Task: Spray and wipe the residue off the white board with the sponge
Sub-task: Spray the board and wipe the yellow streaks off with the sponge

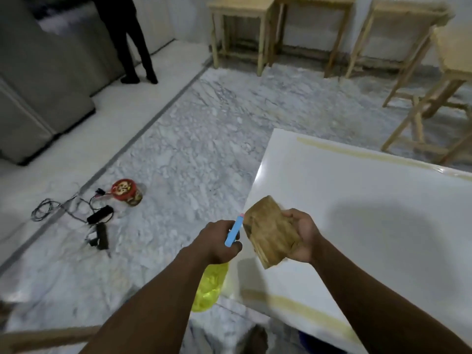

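As white board (370,213) is lying with yellowish residue strips (357,153) along two edges, yellow spray bottle (210,287) hanging beside its left edge, brown sponge (270,232) hovering over that edge, left hand (217,241) fingers clamping bottle's blue nozzle (233,231), right hand (300,238) fingers clamping sponge.

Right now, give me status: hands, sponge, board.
Left hand grips spray bottle, nozzle near sponge. Right hand holds sponge over white board, left edge. Yellowish residue strips on far and near edges.
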A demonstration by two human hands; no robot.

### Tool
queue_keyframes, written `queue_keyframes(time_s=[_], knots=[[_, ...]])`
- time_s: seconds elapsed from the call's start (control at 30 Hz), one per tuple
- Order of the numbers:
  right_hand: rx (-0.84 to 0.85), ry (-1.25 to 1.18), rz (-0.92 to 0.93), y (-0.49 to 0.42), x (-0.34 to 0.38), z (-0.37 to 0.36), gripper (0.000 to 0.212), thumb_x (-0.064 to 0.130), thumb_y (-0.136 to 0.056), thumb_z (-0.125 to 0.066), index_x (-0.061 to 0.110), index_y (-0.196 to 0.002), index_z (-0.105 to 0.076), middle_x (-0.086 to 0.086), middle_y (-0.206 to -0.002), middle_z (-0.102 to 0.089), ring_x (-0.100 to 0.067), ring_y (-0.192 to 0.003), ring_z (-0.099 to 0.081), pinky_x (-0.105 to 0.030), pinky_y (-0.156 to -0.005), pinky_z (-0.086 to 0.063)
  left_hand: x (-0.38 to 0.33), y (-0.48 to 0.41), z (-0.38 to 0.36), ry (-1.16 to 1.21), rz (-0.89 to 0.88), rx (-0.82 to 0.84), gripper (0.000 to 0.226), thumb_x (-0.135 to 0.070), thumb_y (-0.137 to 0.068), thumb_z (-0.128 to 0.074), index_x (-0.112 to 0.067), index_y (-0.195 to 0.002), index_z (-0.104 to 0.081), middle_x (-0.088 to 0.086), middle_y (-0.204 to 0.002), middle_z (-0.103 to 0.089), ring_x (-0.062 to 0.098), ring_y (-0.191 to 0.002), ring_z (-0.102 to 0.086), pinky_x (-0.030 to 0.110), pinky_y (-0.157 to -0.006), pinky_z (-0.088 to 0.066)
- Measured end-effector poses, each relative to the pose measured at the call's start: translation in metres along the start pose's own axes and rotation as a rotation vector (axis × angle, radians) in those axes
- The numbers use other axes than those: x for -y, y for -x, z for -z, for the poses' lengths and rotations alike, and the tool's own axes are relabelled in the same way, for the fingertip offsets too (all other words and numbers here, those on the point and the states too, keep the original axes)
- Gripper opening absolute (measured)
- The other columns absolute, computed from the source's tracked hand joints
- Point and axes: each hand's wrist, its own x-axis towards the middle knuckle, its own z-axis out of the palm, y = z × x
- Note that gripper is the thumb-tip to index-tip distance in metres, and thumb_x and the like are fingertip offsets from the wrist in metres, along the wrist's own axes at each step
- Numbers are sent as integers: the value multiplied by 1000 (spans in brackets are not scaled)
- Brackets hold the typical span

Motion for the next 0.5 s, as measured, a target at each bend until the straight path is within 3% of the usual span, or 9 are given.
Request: queue_keyframes(time_s=[0.13, 0.2, 0.27, 0.4, 0.5], knots=[[-39, 45, -62, 10, -33, -14, 38, 35, -84, -57, 8, -111, -65, -19, -117, -62, -36, -106, -60, -52, -110, -37, 20, 63, -24, 40, 98, -142, 15, -30, -80, -68, -21, -91, -64, 1, -86, -71, 23, -83, -68, 38, -79, -57], [-17, 84, -60, 19, -54, -13, 34, 33, -90, -52, 5, -84, -70, -14, -87, -70, -30, -78, -69, -41, -89, -51, 25, 94, -41, 46, 125, -175, 12, -32, -79, -67, -24, -86, -62, 1, -84, -70, 23, -82, -67, 36, -76, -55], [6, 124, -70, 41, -76, -12, 48, 31, -95, -45, 7, -65, -73, -11, -68, -69, -27, -60, -69, -38, -73, -49, 25, 134, -68, 97, 156, -211, 12, -33, -78, -66, -26, -86, -62, 0, -83, -69, 24, -80, -68, 38, -75, -56], [3, 138, -127, 69, -110, 2, 42, 31, -93, -48, 7, -76, -77, -14, -85, -73, -31, -79, -70, -42, -87, -52, 13, 186, -116, 141, 214, -219, 9, -32, -80, -67, -28, -85, -61, -1, -85, -70, 21, -77, -71, 40, -79, -60], [15, 206, -173, 94, -125, 13, 43, 32, -94, -47, 5, -80, -78, -15, -86, -74, -31, -77, -71, -42, -84, -52, -10, 212, -145, 174, 253, -193, 10, -31, -82, -70, -30, -80, -60, 3, -92, -72, 24, -80, -73, 42, -81, -61]])
